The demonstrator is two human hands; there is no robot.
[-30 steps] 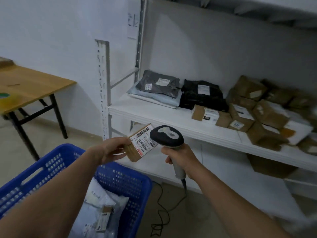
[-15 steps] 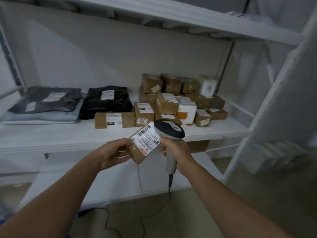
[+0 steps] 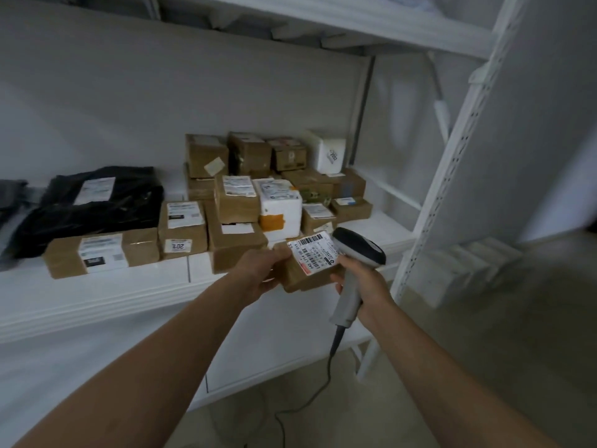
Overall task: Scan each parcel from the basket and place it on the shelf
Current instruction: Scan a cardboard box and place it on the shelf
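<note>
My left hand (image 3: 263,273) grips a small brown cardboard parcel (image 3: 308,268) with a white barcode label facing up, held just in front of the white shelf (image 3: 129,286). My right hand (image 3: 363,282) grips the handle of a grey corded barcode scanner (image 3: 358,250), its dark head right beside the parcel's label. On the shelf behind lie several brown parcels (image 3: 226,221), a white foam box (image 3: 279,208) and a black mailer bag (image 3: 93,202). The basket is out of view.
A white perforated shelf upright (image 3: 452,150) rises at the right. An upper shelf board (image 3: 323,24) runs overhead. The scanner cable (image 3: 310,399) trails down to the floor. A lower shelf level sits beneath the arms.
The view has swung right from the blue basket to the shelf. Both hands with parcel and scanner have moved closer to the shelf's front edge, near the stacked boxes.
</note>
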